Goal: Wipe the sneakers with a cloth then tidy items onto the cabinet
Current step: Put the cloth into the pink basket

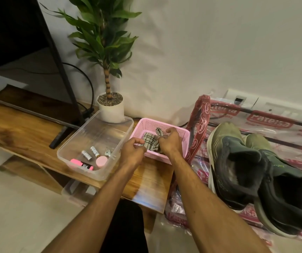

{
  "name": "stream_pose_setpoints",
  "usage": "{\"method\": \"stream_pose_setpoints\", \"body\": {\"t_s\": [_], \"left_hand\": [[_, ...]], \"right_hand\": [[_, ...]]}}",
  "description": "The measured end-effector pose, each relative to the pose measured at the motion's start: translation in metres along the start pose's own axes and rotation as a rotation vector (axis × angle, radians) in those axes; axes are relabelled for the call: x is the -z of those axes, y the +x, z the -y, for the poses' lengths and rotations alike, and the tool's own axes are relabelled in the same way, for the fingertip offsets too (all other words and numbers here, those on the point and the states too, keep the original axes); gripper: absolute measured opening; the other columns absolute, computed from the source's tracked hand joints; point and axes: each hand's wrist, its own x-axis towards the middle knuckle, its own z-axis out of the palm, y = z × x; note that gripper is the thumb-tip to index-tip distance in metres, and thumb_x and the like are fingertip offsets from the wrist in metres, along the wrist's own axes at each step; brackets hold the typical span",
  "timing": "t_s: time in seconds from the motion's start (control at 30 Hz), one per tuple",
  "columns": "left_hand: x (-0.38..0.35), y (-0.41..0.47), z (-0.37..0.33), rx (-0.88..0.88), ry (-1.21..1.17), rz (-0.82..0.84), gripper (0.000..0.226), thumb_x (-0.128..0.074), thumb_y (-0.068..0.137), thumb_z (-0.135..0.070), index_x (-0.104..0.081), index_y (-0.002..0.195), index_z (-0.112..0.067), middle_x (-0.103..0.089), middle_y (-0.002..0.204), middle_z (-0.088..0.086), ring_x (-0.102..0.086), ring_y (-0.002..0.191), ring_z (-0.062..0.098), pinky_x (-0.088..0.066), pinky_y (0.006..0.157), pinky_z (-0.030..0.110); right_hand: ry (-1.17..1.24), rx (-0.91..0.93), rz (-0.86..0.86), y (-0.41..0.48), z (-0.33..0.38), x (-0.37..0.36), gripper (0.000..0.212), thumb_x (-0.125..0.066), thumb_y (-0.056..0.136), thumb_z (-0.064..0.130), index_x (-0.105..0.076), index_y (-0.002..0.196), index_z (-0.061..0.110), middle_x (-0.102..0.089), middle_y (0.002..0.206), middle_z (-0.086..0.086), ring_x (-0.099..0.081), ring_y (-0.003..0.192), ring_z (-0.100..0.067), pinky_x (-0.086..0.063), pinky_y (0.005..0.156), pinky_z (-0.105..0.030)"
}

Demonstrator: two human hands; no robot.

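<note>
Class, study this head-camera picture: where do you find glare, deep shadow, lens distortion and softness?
Head view: pale glare washes the cabinet top at its near corner. Head view: the sneakers sink into black shadow inside. Head view: the wide lens stretches the forearms toward the bottom edge. Head view: the left hand and right hand, gripping the cloth, look slightly soft.

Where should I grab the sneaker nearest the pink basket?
Grip the sneaker by its open collar, probably coming from the near heel end. Its toe points away from you and the dark opening faces you, offering an edge to pinch.
</note>
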Motion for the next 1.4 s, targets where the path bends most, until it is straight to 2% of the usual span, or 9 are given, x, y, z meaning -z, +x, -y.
{"method": "stream_pose_setpoints", "body": {"t_s": [0.17,0.3,0.5,0.63,0.8,0.87,0.97,1.17,1.4], "left_hand": [[0.001,-0.002,0.002,-0.02,0.04,0.03,0.02,-0.059,0.085,0.002,-0.063,0.093,-0.016,-0.068,0.102,0.011,-0.063,0.068,0.022,-0.055,0.061,0.033],[0.002,-0.005,0.003,0.008,0.039,0.026,0.019,-0.054,0.088,0.003,-0.063,0.099,-0.009,-0.068,0.102,0.013,-0.059,0.06,0.019,-0.048,0.043,0.02],[0.003,-0.007,0.007,0.019,0.04,0.027,0.018,-0.056,0.089,0.002,-0.063,0.101,-0.009,-0.067,0.096,0.01,-0.059,0.058,0.018,-0.048,0.042,0.02],[0.0,-0.012,0.012,0.039,0.023,0.028,0.018,-0.053,0.088,0.004,-0.063,0.098,-0.008,-0.067,0.089,0.009,-0.058,0.055,0.017,-0.044,0.04,0.018],[0.0,-0.017,0.019,0.02,0.064,0.033,0.018,-0.054,0.087,0.002,-0.062,0.088,-0.013,-0.07,0.082,0.012,-0.061,0.057,0.018,-0.045,0.045,0.022],[0.001,-0.019,0.02,-0.001,0.079,0.035,0.019,-0.054,0.085,0.003,-0.062,0.085,-0.013,-0.069,0.079,0.01,-0.061,0.058,0.019,-0.045,0.047,0.022],[0.001,-0.023,0.02,-0.019,0.093,0.054,0.021,-0.054,0.087,0.005,-0.061,0.083,-0.014,-0.068,0.076,0.008,-0.061,0.059,0.018,-0.044,0.045,0.022],[0.0,-0.037,0.017,-0.086,0.118,0.08,0.023,-0.063,0.084,0.001,-0.059,0.072,-0.018,-0.065,0.071,0.001,-0.059,0.06,0.015,-0.044,0.051,0.025],[-0.008,-0.078,0.009,-0.086,0.039,0.086,0.018,-0.069,0.084,-0.001,-0.061,0.074,-0.013,-0.063,0.063,0.0,-0.056,0.052,0.011,-0.041,0.04,0.017]], "right_hand": [[-0.028,0.04,0.116,0.003,-0.004,-0.004,0.026,-0.077,0.083,0.009,-0.062,0.102,0.02,-0.073,0.099,-0.007,-0.072,0.079,-0.021,-0.053,0.057,-0.025],[0.086,0.045,0.092,0.003,-0.007,-0.002,0.022,-0.082,0.08,0.014,-0.061,0.089,0.016,-0.073,0.088,-0.006,-0.07,0.068,-0.017,-0.053,0.05,-0.026],[0.12,0.076,0.311,0.002,-0.012,0.0,0.005,-0.059,0.096,0.02,-0.062,0.1,0.019,-0.069,0.11,-0.006,-0.066,0.102,-0.024,-0.056,0.09,-0.045],[-0.188,0.158,0.387,-0.001,-0.011,-0.005,0.037,-0.051,0.087,-0.006,-0.066,0.12,0.005,-0.067,0.122,-0.011,-0.06,0.118,-0.026,-0.049,0.097,-0.033],[-0.337,0.139,0.446,-0.006,0.0,-0.011,0.033,-0.049,0.097,0.005,-0.066,0.125,0.006,-0.062,0.134,-0.007,-0.056,0.124,-0.025,-0.042,0.108,-0.03],[-0.359,0.083,0.502,-0.005,0.003,-0.009,0.03,-0.048,0.098,0.018,-0.071,0.116,0.01,-0.066,0.124,-0.006,-0.061,0.116,-0.025,-0.045,0.104,-0.033],[-0.437,0.045,0.568,-0.013,0.013,-0.002,0.028,-0.044,0.098,0.027,-0.067,0.097,0.012,-0.066,0.103,-0.006,-0.062,0.084,-0.017,-0.048,0.074,-0.032],[-0.435,0.264,0.305,-0.049,0.023,0.014,0.019,-0.065,0.081,0.01,-0.075,0.098,0.011,-0.073,0.1,-0.007,-0.067,0.089,-0.026,-0.058,0.082,-0.041],[-0.282,0.365,0.086,-0.108,0.001,0.057,0.016,-0.057,0.085,0.011,-0.072,0.088,0.015,-0.073,0.095,-0.007,-0.068,0.088,-0.026,-0.058,0.077,-0.041]]}}
